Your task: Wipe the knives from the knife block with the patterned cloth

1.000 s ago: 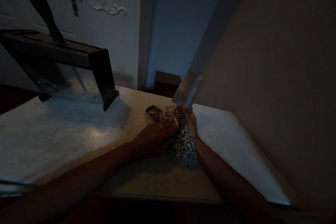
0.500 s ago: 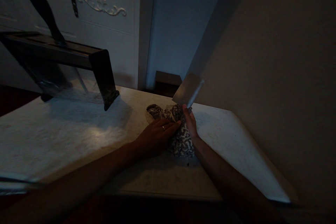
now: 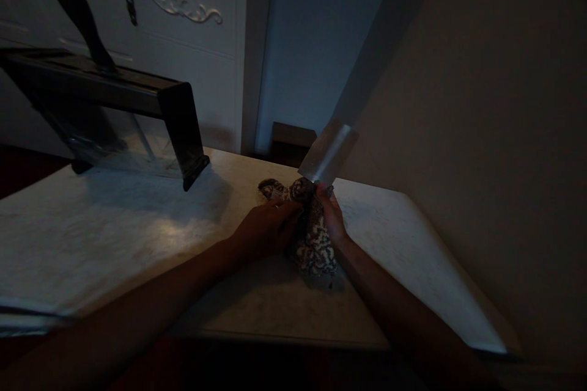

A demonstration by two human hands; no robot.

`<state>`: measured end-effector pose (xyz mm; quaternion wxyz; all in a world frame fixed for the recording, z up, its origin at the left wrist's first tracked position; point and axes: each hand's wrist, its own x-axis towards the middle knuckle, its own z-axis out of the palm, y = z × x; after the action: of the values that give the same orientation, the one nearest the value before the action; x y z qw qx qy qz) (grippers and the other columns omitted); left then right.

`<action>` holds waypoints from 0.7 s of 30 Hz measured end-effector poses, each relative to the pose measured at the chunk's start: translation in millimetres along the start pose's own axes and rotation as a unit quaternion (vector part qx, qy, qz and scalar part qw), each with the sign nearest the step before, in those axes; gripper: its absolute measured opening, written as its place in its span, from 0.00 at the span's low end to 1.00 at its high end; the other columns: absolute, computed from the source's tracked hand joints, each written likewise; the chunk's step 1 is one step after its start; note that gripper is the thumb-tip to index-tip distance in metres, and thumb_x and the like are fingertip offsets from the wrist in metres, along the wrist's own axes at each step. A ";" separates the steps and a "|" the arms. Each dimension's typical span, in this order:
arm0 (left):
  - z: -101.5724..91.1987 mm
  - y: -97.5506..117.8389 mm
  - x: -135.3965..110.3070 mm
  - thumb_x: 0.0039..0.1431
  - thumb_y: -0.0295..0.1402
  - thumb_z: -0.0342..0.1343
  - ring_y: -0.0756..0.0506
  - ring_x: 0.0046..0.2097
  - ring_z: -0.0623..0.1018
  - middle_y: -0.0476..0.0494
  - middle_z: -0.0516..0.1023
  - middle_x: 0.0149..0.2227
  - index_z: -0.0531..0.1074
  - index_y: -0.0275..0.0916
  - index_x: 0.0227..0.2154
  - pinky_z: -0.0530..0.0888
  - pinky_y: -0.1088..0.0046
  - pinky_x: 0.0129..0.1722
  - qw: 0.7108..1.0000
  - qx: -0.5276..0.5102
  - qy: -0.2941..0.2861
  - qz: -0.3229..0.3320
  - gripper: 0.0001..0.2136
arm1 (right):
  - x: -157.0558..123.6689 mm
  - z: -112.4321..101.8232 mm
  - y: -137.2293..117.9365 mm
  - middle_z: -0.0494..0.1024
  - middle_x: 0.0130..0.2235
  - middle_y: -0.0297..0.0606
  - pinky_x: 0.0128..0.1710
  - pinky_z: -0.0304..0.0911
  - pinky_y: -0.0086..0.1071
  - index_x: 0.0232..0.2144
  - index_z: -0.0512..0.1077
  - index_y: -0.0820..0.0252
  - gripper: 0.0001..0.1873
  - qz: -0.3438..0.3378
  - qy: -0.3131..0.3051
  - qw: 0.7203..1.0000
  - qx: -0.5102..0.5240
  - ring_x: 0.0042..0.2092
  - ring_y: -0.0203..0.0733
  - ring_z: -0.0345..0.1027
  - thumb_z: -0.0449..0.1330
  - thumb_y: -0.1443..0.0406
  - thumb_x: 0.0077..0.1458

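A crumpled cloth (image 3: 316, 250) with a mottled dark and white pattern lies bunched on the pale tabletop. From its far side sticks up a flat, shiny, roughly rectangular metal blade (image 3: 328, 151), tilted to the right; whether it has a handle is hidden by cloth and fingers. My right hand (image 3: 331, 214) is closed around the cloth at the blade's base, thumb up against it. On the left side, my left hand (image 3: 266, 226) pinches the cloth, its fingertips partly hidden in the folds. A ring shows on one of its fingers.
A black-framed holder with clear sides and a tall dark handle (image 3: 77, 12) stands at the table's left. White doors (image 3: 192, 73) are behind it, a wall (image 3: 481, 104) borders the right. A dark box (image 3: 293, 142) sits beyond the table's far edge.
My left hand has gone from lying flat over the cloth to pinching it, drawing back slightly left. The blade has turned a little, and the cloth's folds have shifted.
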<state>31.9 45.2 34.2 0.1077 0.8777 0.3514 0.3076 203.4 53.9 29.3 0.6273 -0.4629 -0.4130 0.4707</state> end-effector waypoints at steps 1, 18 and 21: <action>-0.9 -0.1 0.2 0.63 0.36 0.50 0.43 0.40 0.77 0.39 0.77 0.41 0.70 0.40 0.52 0.75 0.66 0.40 1.000 0.000 -0.007 -0.007 0.16 | -1.0 0.4 -0.7 0.79 0.47 0.35 0.48 0.69 0.40 0.48 0.69 0.52 0.30 0.006 -0.009 1.000 0.014 0.47 0.47 0.74 0.62 0.43 0.48; -6.1 8.9 1.8 0.57 0.42 0.56 0.38 0.45 0.74 0.36 0.73 0.44 0.69 0.38 0.44 0.73 0.62 0.43 0.994 0.058 -0.085 -0.043 0.16 | -8.0 1.7 -1.7 0.81 0.42 0.31 0.52 0.67 0.39 0.45 0.74 0.52 0.29 0.040 -0.039 0.994 0.092 0.46 0.45 0.75 0.70 0.48 0.41; -6.8 9.3 2.6 0.53 0.40 0.57 0.39 0.44 0.75 0.37 0.74 0.44 0.68 0.38 0.42 0.72 0.63 0.42 0.992 0.031 -0.089 -0.081 0.16 | -8.7 2.2 -2.8 0.82 0.38 0.33 0.48 0.69 0.39 0.43 0.74 0.54 0.29 0.058 -0.021 0.996 0.070 0.43 0.46 0.75 0.69 0.46 0.42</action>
<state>34.4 39.9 44.5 0.1361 0.8733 0.4194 0.2073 200.1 45.5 31.8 0.6212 -0.4309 -0.3648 0.5435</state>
